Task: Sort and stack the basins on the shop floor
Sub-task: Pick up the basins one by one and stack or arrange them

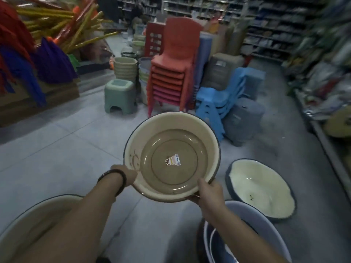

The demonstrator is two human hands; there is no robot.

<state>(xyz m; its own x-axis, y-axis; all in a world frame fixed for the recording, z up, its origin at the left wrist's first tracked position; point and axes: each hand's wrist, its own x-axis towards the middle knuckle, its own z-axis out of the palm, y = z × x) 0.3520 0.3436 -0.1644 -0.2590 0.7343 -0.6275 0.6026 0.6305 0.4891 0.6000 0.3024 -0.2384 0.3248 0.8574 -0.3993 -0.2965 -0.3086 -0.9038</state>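
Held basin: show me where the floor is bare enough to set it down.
Bare tiles lie left of the held basin, between the green stool and the large basin. A narrower strip runs between the forearms. Right is crowded: cream basin, blue basins, blue stools.

Beige basin (171, 130): dark rim, white sticker (172, 160) with tan stripes and blue lettering. Cream basin (260, 188) has a dark grey-blue rim; pale blue basins (269, 223); floor (57, 158) light grey tile. Chair stack (169, 76) red-orange, turning pink lower down; blue stools (214, 99); green stool (119, 95).
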